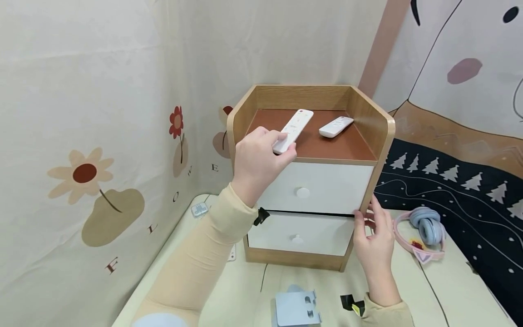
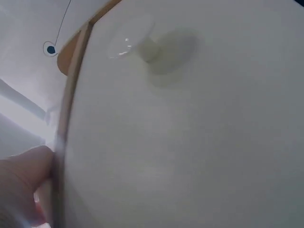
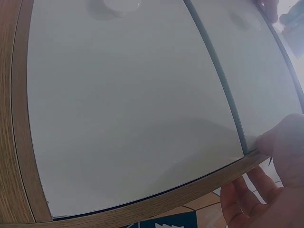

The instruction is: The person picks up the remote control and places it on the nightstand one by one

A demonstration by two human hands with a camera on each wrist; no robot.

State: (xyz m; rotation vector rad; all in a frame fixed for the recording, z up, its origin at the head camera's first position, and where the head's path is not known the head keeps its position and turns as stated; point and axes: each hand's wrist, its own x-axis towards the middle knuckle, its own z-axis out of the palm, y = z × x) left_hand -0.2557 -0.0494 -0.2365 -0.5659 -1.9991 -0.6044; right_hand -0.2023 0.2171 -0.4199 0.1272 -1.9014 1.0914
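Note:
A small wooden cabinet (image 1: 372, 111) with two white drawers stands on the table, its brown top shelf framed by raised sides. Over the front of that shelf, my left hand (image 1: 261, 159) pinches a white remote control (image 1: 300, 122) between thumb and fingers, tilted up to the right. A second white remote control (image 1: 336, 126) lies on the shelf, to the right. My right hand (image 1: 376, 243) grips the cabinet's right front edge beside the gap between the drawers. In the right wrist view its thumb is at the front and the fingers (image 3: 237, 199) are round the side.
Pink and blue cat-ear headphones (image 1: 430, 229) lie right of the cabinet. A light blue metal stand (image 1: 296, 309) is in front of it. Farther left sits a small pale blue item (image 1: 199, 209). Patterned fabric walls (image 1: 135, 91) close off the left and back.

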